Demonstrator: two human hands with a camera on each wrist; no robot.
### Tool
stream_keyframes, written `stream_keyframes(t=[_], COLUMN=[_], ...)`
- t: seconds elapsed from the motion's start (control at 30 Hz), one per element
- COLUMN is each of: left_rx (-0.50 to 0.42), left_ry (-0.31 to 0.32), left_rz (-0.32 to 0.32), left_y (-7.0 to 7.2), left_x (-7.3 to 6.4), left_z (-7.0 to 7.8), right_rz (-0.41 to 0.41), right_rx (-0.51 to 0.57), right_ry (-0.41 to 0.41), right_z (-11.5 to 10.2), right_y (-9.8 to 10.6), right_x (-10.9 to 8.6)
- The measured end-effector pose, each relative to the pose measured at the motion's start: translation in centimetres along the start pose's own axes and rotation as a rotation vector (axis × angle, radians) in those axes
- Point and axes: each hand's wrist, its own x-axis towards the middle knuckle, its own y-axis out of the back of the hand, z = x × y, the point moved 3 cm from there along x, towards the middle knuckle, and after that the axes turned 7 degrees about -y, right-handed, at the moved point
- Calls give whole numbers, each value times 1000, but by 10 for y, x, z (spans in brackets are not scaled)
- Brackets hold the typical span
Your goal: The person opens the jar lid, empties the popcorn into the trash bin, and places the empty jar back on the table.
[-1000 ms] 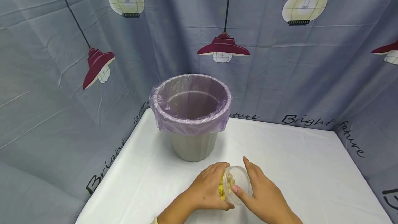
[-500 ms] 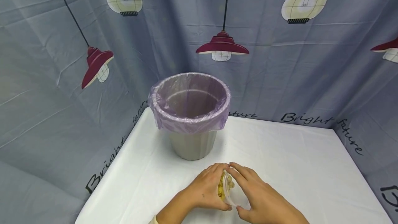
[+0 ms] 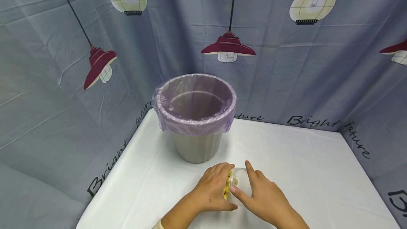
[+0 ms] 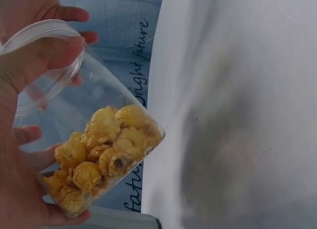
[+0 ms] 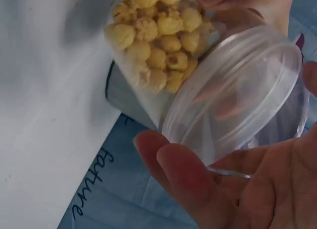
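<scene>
My left hand (image 3: 210,191) grips a clear plastic jar (image 4: 106,85) of yellow, glazed popcorn (image 4: 124,140), tilted on its side with its lidded end to the right in the head view. The left thumb lies across the clear screw lid (image 5: 233,90) in the left wrist view. My right hand (image 3: 265,199) spreads around the lid from the right. Its index finger is extended and its thumb overlaps the lid's near side in the head view. In the right wrist view, two of its fingertips (image 5: 181,162) are right at the lid's edge, and another digit stands close to the opposite edge.
A grey waste bin (image 3: 197,147) with a purple liner bag (image 3: 195,126) stands beyond the hands on the white-covered table (image 3: 295,165). A blue-grey curtain (image 3: 273,80) printed with lamps and lettering runs along the table's back and sides.
Half a second ago my right hand curved over the lid with its fingers reaching the jar's rim. Now its fingers have spread and drawn back. My left hand keeps hold of the jar.
</scene>
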Motion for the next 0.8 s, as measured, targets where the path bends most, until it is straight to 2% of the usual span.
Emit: stream_keyframes(t=[0.07, 0.13, 0.27, 0.4, 0.6, 0.7, 0.8], left_rx=[-2, -17, -115, -231, -323, -380, -416], left_ry=[-5, -19, -41, -37, -56, -60, -55], left_rz=[-9, -21, -72, -123, -165, -194, -204], left_y=[-1, -1, -2, -4, -5, -7, -8], left_x=[0, -1, -4, -6, -6, -5, -5], left_z=[0, -1, -6, -10, -12, -13, -14], right_rz=[5, 13, 7, -60, -167, -153, -80], right_rx=[-2, -2, -15, -55, -60, -69, -123], right_ry=[14, 65, 238, 385, 520, 585, 651], right_z=[-2, -4, -5, -4, -3, -2, -1], right_y=[-1, -1, 5, 10, 10, 9, 9], right_x=[0, -2, -9, -15, -18, -19, -20])
